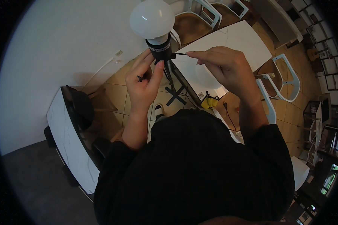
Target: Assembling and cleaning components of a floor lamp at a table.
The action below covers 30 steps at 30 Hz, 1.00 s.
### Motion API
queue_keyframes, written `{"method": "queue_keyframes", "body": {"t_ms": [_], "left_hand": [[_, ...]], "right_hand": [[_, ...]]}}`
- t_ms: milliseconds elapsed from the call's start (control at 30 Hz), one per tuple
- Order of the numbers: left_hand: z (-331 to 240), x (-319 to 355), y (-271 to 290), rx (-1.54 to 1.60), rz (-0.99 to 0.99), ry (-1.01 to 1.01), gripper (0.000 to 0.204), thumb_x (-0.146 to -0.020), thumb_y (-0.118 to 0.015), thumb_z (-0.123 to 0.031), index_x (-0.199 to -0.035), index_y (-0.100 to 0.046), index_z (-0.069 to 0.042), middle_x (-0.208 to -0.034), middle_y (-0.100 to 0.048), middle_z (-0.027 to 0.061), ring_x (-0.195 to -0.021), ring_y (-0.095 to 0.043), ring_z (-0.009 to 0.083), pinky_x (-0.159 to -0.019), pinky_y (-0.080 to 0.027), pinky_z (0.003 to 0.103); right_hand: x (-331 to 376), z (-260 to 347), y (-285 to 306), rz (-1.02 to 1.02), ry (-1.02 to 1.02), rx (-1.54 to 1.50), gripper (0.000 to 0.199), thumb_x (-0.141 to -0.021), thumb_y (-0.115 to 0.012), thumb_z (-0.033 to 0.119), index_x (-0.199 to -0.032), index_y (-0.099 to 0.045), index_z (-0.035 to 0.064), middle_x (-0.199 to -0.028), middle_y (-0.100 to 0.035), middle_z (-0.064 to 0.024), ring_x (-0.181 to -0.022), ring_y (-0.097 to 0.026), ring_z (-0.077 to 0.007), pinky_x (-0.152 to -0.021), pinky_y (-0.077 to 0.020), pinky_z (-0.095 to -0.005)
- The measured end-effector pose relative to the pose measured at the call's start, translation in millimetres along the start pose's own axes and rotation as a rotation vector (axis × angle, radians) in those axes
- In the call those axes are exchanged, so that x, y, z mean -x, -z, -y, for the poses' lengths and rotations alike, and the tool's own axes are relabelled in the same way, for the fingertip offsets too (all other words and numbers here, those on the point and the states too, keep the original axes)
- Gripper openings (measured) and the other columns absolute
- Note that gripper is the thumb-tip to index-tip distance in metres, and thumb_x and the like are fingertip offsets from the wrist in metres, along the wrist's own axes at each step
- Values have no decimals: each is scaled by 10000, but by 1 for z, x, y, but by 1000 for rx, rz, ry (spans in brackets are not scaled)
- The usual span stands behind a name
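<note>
Person in black shirt [199, 161], both hands up ahead, working on a lamp stand. White round bulb [152, 18] sits at the top, seated in a black socket [159, 51] with a pale band around it. Socket is above a thin dark pole [169, 73]; black cross-shaped base [175, 96] stands on the tiled floor [114, 93].

Left hand [143, 80] grasps the socket's lower part, fingers on its left, thumb at its underside. Small black piece [140, 78] shows at this hand's fingers; can't tell what it is. Right hand [229, 69] pinches the outer end of a thin black rod [181, 54] between thumb and fingertips; rod's other end meets the socket's right side, can't tell if joined.

Behind the stand and to the right: white counter [236, 39], veined top. Yellow-and-black pouch [210, 102] near its closest corner. Black cable [229, 114] with plug on a brown chair seat beside it. More white-framed chairs [289, 80] around. Second veined counter [69, 138] at left, dark chair [81, 107] beside it.
</note>
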<state>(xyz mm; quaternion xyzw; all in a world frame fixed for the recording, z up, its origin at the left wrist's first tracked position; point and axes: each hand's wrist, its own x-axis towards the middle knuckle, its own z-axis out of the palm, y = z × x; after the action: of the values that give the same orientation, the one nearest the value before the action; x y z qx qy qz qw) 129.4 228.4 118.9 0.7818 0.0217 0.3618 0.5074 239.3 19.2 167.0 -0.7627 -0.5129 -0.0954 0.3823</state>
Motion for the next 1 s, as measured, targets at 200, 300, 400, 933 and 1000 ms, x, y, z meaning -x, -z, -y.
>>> {"method": "queue_keyframes", "body": {"t_ms": [200, 300, 400, 933, 1000], "left_hand": [[-4, 7, -3, -13, -65, 0, 267, -870, -683, -27, -1133, -690, 19, -1170, -681, 108, -573, -403, 17, -522, -329, 188], [-5, 11, -5, -4, -94, 1, 266, -875, -680, -31, -1136, -688, 22, -1166, -682, 104, -586, -410, 18, -532, -337, 188], [-8, 15, -5, -35, -112, -10, 263, -880, -676, -32, -1136, -686, 26, -1164, -682, 99, -596, -414, 16, -539, -340, 185], [-5, 14, -1, 24, -25, 11, 263, -870, -676, -20, -1126, -685, 39, -1167, -676, 110, -581, -398, 14, -531, -318, 187], [-3, 13, -1, 49, -40, 7, 265, -868, -679, -20, -1126, -687, 37, -1169, -675, 113, -579, -396, 13, -530, -315, 187]], "right_hand": [[-6, -7, 0, 68, 33, -73, 341, -847, -648, 47, -1160, -714, 164, -839, -689, -78, -782, -653, -216, -695, -520, -346], [2, -13, -11, 29, 19, -163, 381, -832, -652, 26, -1183, -703, 163, -802, -657, -76, -741, -631, -219, -670, -513, -349], [11, -8, -17, 49, 28, -110, 428, -851, -600, -64, -1210, -696, 149, -782, -662, -78, -731, -650, -170, -640, -519, -299], [-4, 9, 12, 214, 34, 129, 403, -866, -628, 6, -1218, -690, 191, -688, -528, -45, -623, -530, -178, -596, -448, -331], [-2, 5, 5, 191, 30, 112, 396, -863, -633, 5, -1211, -693, 186, -679, -512, -47, -618, -524, -177, -596, -446, -334]]}}
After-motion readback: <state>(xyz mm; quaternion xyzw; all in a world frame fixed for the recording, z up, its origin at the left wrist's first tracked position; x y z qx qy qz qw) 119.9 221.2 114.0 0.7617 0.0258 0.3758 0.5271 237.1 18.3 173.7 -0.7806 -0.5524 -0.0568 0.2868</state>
